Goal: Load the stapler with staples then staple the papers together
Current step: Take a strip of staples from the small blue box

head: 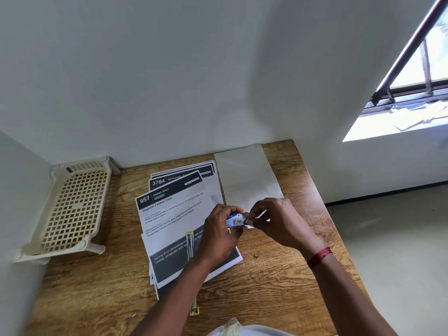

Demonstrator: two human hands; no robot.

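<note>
The single head-worn wide-angle camera looks forward and down from above the near edge of the wooden table [266, 287], close over it, facing the wall [169, 81] behind it.

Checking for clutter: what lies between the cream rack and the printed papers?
Nothing: the head view shows only bare wooden table between rack and papers.

- A wooden table [278, 287] with brown grain fills a corner between white walls.
- A cream plastic rack [72, 209] with a grid top stands on its legs at the far left.
- A fanned stack of printed papers [174, 209] lies in the middle.
- A blank white sheet [247, 175] lies just right of the stack, reaching the back wall.
- A yellow stapler [194, 310] rests one end on bare wood near the front, the other on the papers.
- A tiny scrap [255, 255] lies on the wood right of the papers.
</note>
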